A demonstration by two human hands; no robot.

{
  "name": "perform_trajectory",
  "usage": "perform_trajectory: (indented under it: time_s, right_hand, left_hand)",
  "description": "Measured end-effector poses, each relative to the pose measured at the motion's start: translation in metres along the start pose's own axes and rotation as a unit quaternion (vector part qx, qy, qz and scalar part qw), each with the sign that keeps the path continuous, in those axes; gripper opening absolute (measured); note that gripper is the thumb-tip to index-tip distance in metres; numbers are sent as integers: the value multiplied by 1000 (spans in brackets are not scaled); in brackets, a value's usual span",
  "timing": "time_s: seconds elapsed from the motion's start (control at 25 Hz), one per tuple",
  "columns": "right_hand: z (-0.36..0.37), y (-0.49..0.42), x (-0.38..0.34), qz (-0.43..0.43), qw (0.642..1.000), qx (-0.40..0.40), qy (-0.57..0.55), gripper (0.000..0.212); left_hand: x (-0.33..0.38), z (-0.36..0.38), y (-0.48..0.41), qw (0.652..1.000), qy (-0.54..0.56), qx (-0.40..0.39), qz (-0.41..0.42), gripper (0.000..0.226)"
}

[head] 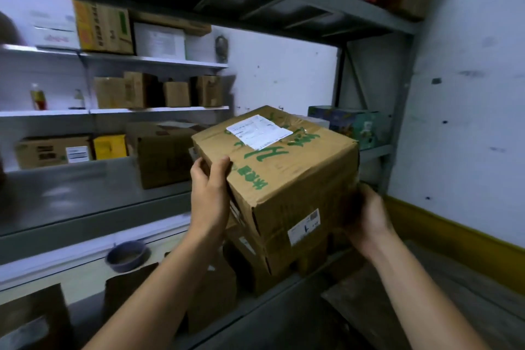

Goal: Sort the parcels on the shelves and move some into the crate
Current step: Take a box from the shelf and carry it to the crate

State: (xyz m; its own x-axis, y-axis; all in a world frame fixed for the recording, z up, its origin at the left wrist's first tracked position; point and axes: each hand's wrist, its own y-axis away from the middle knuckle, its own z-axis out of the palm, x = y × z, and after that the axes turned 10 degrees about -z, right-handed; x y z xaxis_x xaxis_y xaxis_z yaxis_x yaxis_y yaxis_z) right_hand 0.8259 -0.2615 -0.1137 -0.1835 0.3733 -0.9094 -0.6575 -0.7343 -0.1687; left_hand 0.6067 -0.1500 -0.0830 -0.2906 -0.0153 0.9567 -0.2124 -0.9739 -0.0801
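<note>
From the head camera I see a cardboard parcel [284,167] with green lettering and a white label on top, held between both hands in front of the grey metal shelf [85,207]. My left hand [208,193] grips its near left corner, with the fingers and thumb hooked over the top edge. My right hand [368,217] lies against the lower right side. Its fingers are blurred and dark, so I cannot tell whether they curl round the parcel or only press on it. The parcel sits tilted directly above a lower carton [287,253] at the shelf's edge, but I cannot tell whether the two touch. Behind it stands a colourful printed box [352,125], and to its left a brown carton [162,156]. A grey bowl [126,256] rests lower down on the left.
</note>
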Motion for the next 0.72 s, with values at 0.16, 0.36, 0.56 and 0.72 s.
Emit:
perform_trajectory:
  time_s: [0.16, 0.36, 0.56, 0.72]
  right_hand:
    - [-41, 22, -16, -24, 995, 75, 64, 44]
    - [-69, 50, -35, -60, 972, 209, 92, 37]
    - [-100, 106, -48, -86, 947, 285, 122, 38]
    - [-134, 155, -63, -90, 946, 307, 56, 51]
  left_hand:
    - [-20, 37, -14, 996, -33, -69, -48, 97]
    - [-26, 82, -10, 966, -70, -197, -152, 67]
    - [-47, 126, 12, 939, -48, -284, -190, 49]
    - [-77, 159, 53, 921, -52, -339, -187, 70]
